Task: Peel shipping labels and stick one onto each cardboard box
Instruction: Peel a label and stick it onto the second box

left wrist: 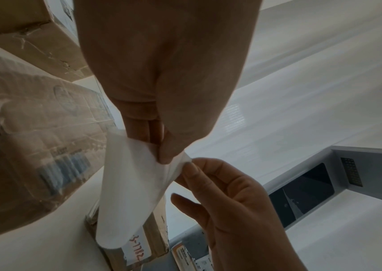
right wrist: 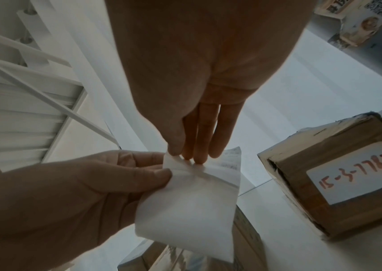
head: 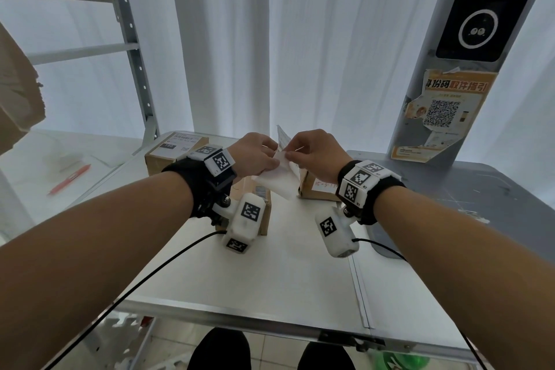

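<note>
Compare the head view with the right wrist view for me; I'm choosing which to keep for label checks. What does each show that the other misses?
Only the head view shows the far box with a printed label, the red pen on the side table and both wrist cameras. Only the right wrist view lets you read the red handwriting "15-3-7782" on the box and see the printed label separating from its backing sheet. Both show the left hand and right hand pinching the sheet's top corner above the table.
</note>
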